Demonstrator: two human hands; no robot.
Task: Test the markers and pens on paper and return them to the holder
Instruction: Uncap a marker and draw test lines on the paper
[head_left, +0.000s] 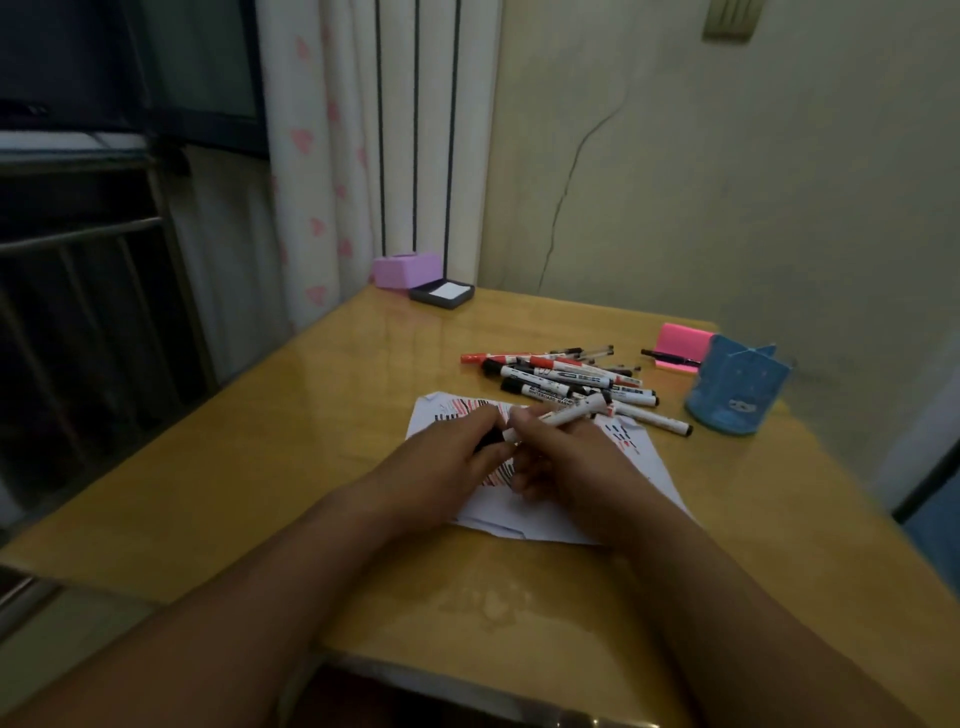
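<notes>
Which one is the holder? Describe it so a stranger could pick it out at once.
Start at the yellow table and go to its right edge, past the heap of markers. The holder stands upright there, beside the pink sticky pad. It is the only blue thing on the table, a cup with pointed corners along its rim.

A home room: you're at a small table by the window.
Beyond your left hand (451, 442) hangs a white curtain (311, 156) printed with pink hearts, beside a dark window (197, 57); past your right hand (567, 458) rises a cracked painted wall (701, 182); under both lies a glossy yellow table (260, 493) with a purple box (402, 270).
</notes>
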